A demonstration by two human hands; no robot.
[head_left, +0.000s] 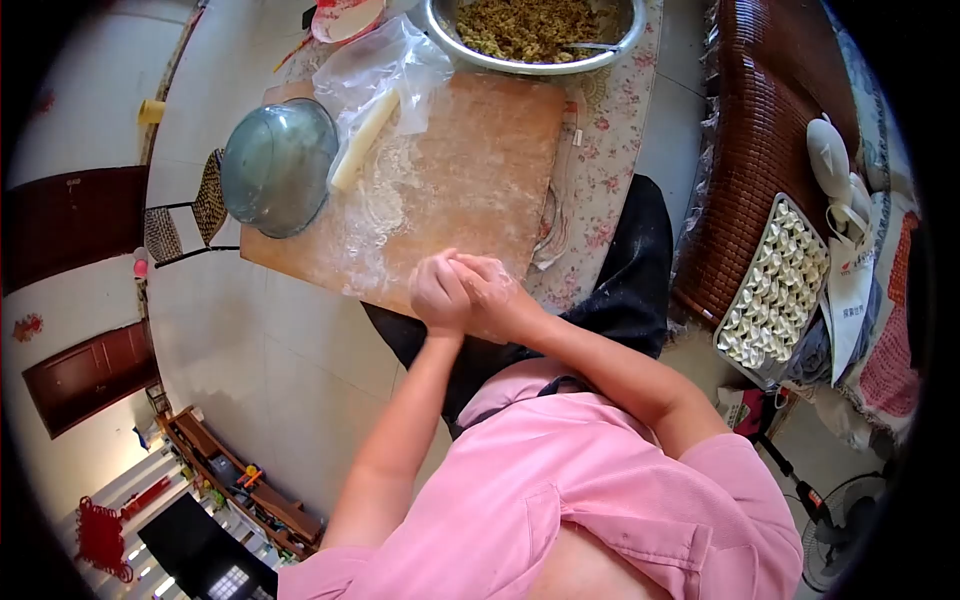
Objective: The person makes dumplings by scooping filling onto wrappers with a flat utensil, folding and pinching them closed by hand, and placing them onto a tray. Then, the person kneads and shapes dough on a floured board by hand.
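Note:
My left hand point(440, 292) and my right hand point(490, 290) are pressed together, fingers closed, over the near edge of a floured wooden board point(490, 150). Whatever lies between them, if anything, is hidden. Flour dusts my right hand. Beyond the hands, loose flour point(385, 195) is spread on the board. A pale, smooth cylinder point(363, 145), a rolling pin or a dough roll, lies partly under a clear plastic bag point(395, 60). To its left rests an upturned greenish glass bowl point(280, 168).
A metal basin point(540, 68) of chopped filling with a spoon stands at the back, beside a red bowl point(346, 18) on the flowered tablecloth point(610, 150). To the right, a tray of dumplings point(772, 290) lies on a brown-matted seat point(765, 100). A fan point(850, 525) stands lower right.

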